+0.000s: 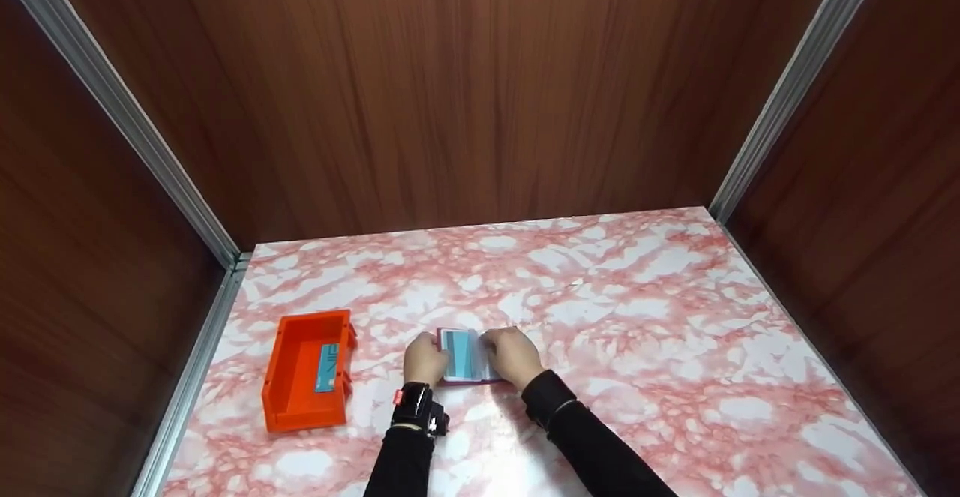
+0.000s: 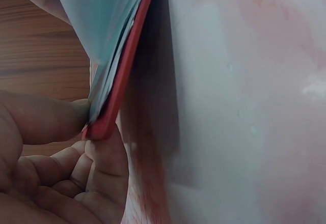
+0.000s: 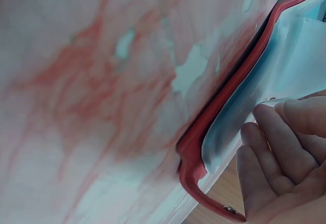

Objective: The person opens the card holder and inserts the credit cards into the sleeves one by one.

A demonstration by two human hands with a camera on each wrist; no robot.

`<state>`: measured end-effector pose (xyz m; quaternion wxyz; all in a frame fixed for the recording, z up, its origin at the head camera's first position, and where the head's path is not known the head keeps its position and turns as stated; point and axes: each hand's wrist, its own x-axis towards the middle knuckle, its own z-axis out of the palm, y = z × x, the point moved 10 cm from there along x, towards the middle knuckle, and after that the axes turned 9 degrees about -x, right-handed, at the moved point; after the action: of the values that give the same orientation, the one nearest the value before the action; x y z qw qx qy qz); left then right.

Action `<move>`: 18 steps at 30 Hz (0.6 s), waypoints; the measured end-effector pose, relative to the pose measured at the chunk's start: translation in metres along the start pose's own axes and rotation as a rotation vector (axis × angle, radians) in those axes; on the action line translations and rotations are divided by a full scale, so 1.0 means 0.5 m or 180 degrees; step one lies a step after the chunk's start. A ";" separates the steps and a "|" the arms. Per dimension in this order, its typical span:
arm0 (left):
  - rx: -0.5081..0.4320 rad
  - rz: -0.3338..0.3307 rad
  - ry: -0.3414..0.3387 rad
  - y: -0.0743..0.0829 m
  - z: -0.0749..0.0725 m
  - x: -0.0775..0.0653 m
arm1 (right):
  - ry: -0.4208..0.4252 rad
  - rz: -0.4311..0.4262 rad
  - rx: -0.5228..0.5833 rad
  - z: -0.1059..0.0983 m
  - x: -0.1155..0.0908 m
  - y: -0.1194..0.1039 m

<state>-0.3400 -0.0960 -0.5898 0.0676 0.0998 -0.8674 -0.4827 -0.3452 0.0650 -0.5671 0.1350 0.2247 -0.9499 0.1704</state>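
Note:
A small red card holder (image 1: pixel 489 381) lies opened between both hands, its clear plastic sleeves (image 3: pixel 305 56) fanned up from the cover. A light-blue card (image 1: pixel 460 356) shows inside a sleeve. My left hand (image 1: pixel 425 360) pinches the holder's left edge, thumb on the sleeves and forefinger under the red cover (image 2: pixel 120 84). On the other side, my right hand (image 1: pixel 516 357) pinches the edge of a raised sleeve between thumb and forefinger, its other fingers loosely bent. A strap with a metal snap (image 3: pixel 229 209) hangs off the cover in the right wrist view.
To the left stands an orange bin (image 1: pixel 300 411), with a blue card (image 1: pixel 328 367) leaning at its right wall. The pink-and-white marbled table (image 1: pixel 637 317) is enclosed by brown wood-grain panels (image 1: pixel 450 92) at the back and both sides.

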 end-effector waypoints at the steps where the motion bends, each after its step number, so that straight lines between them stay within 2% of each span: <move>1: 0.0009 -0.0010 -0.0001 -0.001 0.000 0.000 | -0.0018 0.0009 0.0011 0.001 0.000 -0.001; 5: 0.0012 -0.0039 -0.0018 -0.001 0.000 -0.001 | -0.0078 0.0036 0.0071 0.002 0.000 -0.006; 18: 0.0028 0.0066 0.0031 0.003 -0.005 -0.001 | -0.0150 -0.0029 0.0203 0.009 -0.001 -0.024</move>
<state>-0.3390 -0.0971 -0.5871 0.0763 0.0936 -0.8702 -0.4776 -0.3399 0.0535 -0.5680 0.1060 0.2371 -0.9458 0.1947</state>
